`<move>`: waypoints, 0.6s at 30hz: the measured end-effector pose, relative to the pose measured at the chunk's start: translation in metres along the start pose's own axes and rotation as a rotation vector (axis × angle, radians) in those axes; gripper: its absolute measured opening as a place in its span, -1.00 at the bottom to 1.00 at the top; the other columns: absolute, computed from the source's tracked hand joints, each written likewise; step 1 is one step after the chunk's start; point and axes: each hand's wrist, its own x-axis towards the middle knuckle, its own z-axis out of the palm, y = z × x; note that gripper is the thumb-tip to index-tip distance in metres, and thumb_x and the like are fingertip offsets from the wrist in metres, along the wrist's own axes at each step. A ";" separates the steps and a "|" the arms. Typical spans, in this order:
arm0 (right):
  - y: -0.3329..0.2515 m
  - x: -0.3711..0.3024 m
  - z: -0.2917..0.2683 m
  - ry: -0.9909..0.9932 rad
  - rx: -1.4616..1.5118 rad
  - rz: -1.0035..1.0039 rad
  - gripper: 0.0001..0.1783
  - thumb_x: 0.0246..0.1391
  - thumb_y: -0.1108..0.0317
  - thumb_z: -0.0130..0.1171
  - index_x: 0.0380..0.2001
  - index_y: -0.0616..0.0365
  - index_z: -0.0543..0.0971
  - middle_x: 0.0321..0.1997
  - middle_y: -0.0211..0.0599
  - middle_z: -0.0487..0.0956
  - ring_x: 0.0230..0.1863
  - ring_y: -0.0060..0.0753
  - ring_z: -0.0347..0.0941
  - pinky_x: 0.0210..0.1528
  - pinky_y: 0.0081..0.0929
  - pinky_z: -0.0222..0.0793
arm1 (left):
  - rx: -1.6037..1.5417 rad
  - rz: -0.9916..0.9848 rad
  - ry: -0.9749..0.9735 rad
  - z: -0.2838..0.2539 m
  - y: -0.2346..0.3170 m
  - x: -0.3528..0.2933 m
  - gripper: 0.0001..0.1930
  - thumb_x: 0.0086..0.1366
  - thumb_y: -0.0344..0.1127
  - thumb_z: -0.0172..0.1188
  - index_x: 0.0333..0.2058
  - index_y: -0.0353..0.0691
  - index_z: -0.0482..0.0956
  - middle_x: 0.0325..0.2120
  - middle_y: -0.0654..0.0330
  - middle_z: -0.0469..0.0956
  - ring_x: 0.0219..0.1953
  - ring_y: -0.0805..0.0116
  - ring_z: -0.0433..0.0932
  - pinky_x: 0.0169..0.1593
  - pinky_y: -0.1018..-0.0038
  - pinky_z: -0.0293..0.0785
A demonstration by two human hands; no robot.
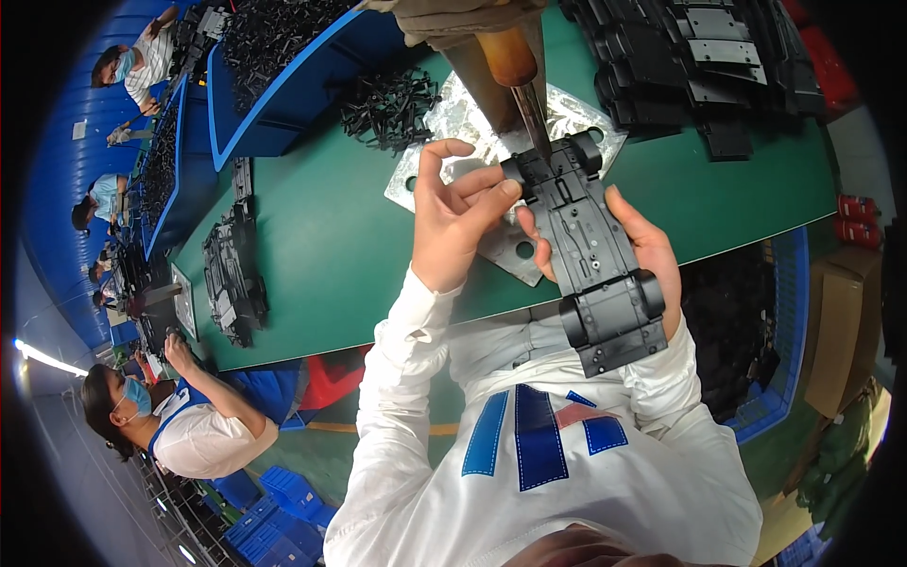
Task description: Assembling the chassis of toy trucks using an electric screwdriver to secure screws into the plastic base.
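Note:
A black plastic toy car chassis [590,246] is tilted up over the near edge of the table, its underside with ribs and screw holes facing me. My right hand [652,250] grips it along the right side, the thumb on the edge and fingertips showing at the left side. My left hand [458,213] pinches at the chassis's far left wheel arch, thumb against a finger, index finger curled above. The metal shaft of an amber-handled tool [508,59] comes down from above, its tip at the far end of the chassis. Whether the tip touches is unclear.
Beneath lies a silvery metal plate [453,109] on the green table [340,255]. Small black parts [387,109] are heaped beside a blue bin [283,123]. Stacked chassis [661,66] stand far right; more lie left. A co-worker [189,416] sits at the left.

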 end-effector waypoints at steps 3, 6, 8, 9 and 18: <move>0.000 0.008 -0.007 0.025 -0.015 0.001 -0.33 0.50 0.02 -0.25 0.36 0.41 0.19 0.28 0.32 0.37 0.12 0.14 0.48 0.21 -0.04 0.48 | 0.078 -0.019 0.033 -0.008 0.002 0.003 -0.40 0.21 -0.51 0.37 0.10 -0.14 0.18 -0.21 0.04 0.58 -0.28 0.46 0.57 -0.22 0.56 0.45; 0.003 0.015 -0.001 0.056 -0.027 -0.012 -0.33 0.50 0.01 -0.27 0.36 0.40 0.19 0.27 0.31 0.38 0.08 0.16 0.49 0.18 -0.06 0.51 | 0.119 -0.028 0.064 -0.014 0.003 0.004 -0.40 0.20 -0.44 0.40 0.10 -0.11 0.21 -0.19 0.10 0.59 -0.34 0.55 0.48 -0.31 0.62 0.32; 0.005 0.016 0.001 0.061 -0.029 -0.024 -0.33 0.50 0.00 -0.27 0.37 0.39 0.19 0.27 0.30 0.38 0.07 0.17 0.50 0.18 -0.06 0.51 | 0.088 -0.007 0.042 -0.016 0.005 0.005 -0.42 0.21 -0.46 0.37 0.09 -0.12 0.20 -0.26 0.14 0.59 -0.38 0.57 0.47 -0.34 0.64 0.28; 0.005 0.017 0.001 0.041 0.024 0.006 -0.33 0.50 0.00 -0.27 0.37 0.38 0.19 0.28 0.30 0.38 0.07 0.18 0.50 0.17 -0.04 0.51 | 0.087 -0.005 0.042 -0.016 0.006 0.004 -0.42 0.21 -0.46 0.37 0.09 -0.12 0.20 -0.26 0.14 0.59 -0.38 0.57 0.47 -0.34 0.64 0.28; 0.009 0.018 0.004 0.008 0.053 0.065 -0.34 0.48 0.00 -0.22 0.38 0.33 0.20 0.31 0.31 0.34 0.12 0.18 0.47 0.19 0.02 0.47 | 0.046 0.042 0.007 -0.014 0.015 0.000 -0.47 0.25 -0.52 0.28 0.07 -0.20 0.16 -0.42 0.17 0.57 -0.50 0.53 0.49 -0.47 0.65 0.18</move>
